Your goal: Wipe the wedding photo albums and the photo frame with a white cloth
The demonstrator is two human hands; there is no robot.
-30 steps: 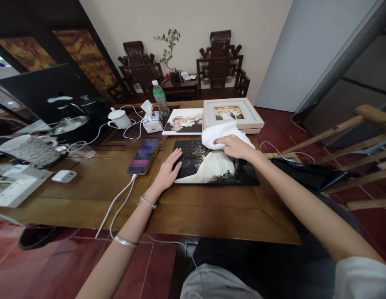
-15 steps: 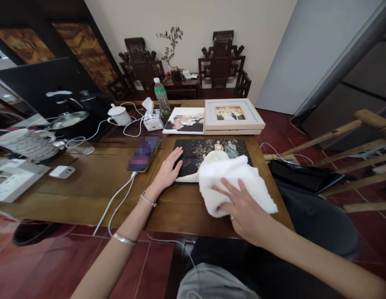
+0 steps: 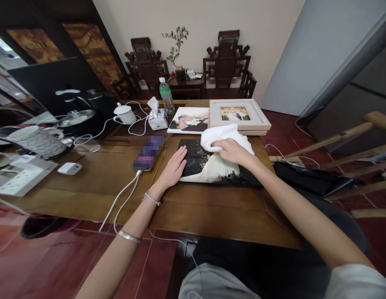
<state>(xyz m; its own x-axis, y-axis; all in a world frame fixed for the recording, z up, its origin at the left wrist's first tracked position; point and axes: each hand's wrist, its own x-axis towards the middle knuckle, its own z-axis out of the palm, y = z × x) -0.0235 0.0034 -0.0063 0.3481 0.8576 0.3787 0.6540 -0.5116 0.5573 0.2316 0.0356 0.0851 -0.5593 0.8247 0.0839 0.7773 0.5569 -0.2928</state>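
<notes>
Photo panel (image 3: 216, 168), dark with a pale trailing dress on it, lies flat near the front edge of the wooden table (image 3: 211, 214), between the two hands. The fingers of the right hand (image 3: 234, 150) are bent and clamped on a bunched white cloth (image 3: 224, 132), which rests over the panel's upper part; their tips are partly sunk in the folds. The left hand (image 3: 173, 169) lies flat at the panel's left edge, fingers nearly together and thumb apart.

Wiping seems to be the step in hand, with the left hand as a steady. The next stroke would probably call for light, even pressure on the cloth and that same brace, so the panel does not skid.

Just beyond the cloth sits a pale box frame (image 3: 259, 111) with a small picture set inside its wide border; a white-edged picture (image 3: 193, 120) lies beside it. Further left, a tissue box (image 3: 158, 120) has one tissue standing out of its top. Behind it stands a capped bottle (image 3: 166, 99); how full it is, I cannot tell. The white cup (image 3: 124, 115) wears its lid, hiding what it holds. On the small table at the back, a plant pot (image 3: 180, 74) holds a thin little tree.
</notes>
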